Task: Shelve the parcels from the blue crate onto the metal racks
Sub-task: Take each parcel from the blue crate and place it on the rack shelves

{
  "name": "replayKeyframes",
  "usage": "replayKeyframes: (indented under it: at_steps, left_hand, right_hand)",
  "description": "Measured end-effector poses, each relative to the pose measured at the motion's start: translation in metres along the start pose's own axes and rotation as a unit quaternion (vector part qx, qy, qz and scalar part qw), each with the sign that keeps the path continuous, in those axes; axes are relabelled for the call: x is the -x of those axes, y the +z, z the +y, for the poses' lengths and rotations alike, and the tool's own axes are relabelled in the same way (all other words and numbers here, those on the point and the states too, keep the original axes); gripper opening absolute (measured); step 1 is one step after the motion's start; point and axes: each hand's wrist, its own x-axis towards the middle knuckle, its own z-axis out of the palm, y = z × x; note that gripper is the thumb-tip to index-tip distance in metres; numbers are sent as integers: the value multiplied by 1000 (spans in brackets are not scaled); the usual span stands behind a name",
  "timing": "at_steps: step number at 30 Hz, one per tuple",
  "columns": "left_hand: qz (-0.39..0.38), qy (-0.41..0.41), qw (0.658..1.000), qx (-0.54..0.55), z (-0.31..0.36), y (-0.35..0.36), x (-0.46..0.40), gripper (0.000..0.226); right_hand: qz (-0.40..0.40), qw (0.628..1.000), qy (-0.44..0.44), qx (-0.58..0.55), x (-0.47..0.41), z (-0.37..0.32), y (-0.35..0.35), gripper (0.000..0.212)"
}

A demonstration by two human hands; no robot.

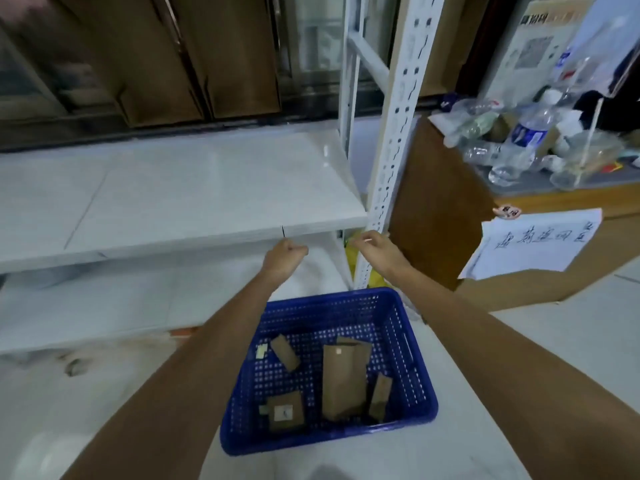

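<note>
Both hands out past blue crate (408, 344) at shelf edge (207, 237): left hand (284, 258) fisted, empty; right hand (375, 251) loosely curled, empty. Brown parcels (344, 382) in crate on floor.

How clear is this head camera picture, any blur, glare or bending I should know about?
Head view: wide-angle bending bows the white rack upright and stretches both forearms; the top left corner is smeared by blur; a soft glare patch sits on the shelf board near the upright; the parcels in the blue crate are soft yet readable; lighting is dim and bluish, with no hard shadows.
</note>
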Motion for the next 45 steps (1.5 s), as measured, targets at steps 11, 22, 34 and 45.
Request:
replayKeyframes:
  at_steps: [11, 22, 34, 45]
  left_hand:
    - [-123, -145, 982, 4, -290, 244, -119, 64]
    - [-240, -144, 960, -3, -384, 362, -171, 125]
    - [-118, -126, 977, 128, -311, 274, -122, 78]
    - [-116, -110, 965, 210, -70, 46, -11, 73]
  right_hand:
    - [-42, 990, 104, 83, -130, 337, 187, 64]
    - [-71, 975, 209, 4, -219, 511, 250, 73]
    - [-40, 981, 179, -62, -146, 405, 206, 67]
    - [-114, 956, 142, -231, -9, 130, 46, 55]
